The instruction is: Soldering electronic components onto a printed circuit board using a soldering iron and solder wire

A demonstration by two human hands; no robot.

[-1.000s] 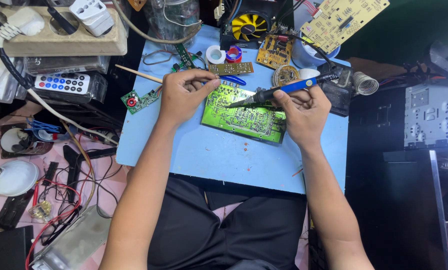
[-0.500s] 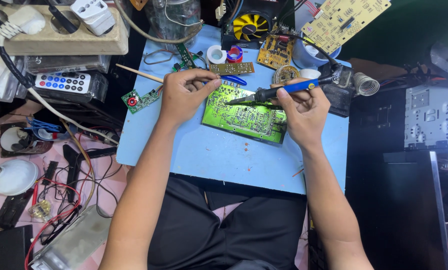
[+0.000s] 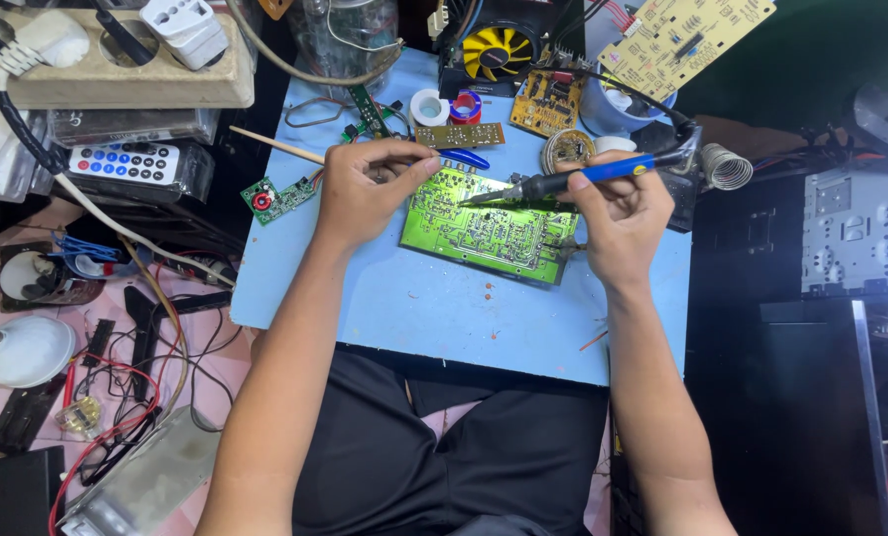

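Right hand [image 3: 618, 223] grips the blue soldering iron [image 3: 573, 179], tip on the green circuit board [image 3: 489, 228]; left hand [image 3: 365, 189] pinches closed at the board's edge.

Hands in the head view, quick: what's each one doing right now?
Left hand: closed, fingertips pinched at the green circuit board's top edge; what they pinch cannot be told.
Right hand: closed on the blue-handled soldering iron.

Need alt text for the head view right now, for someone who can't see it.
The right hand holds a blue-handled soldering iron, tip over a green circuit board on a blue mat. The left hand rests at the board's upper left edge. Small boards, solder coils and a remote control lie around.
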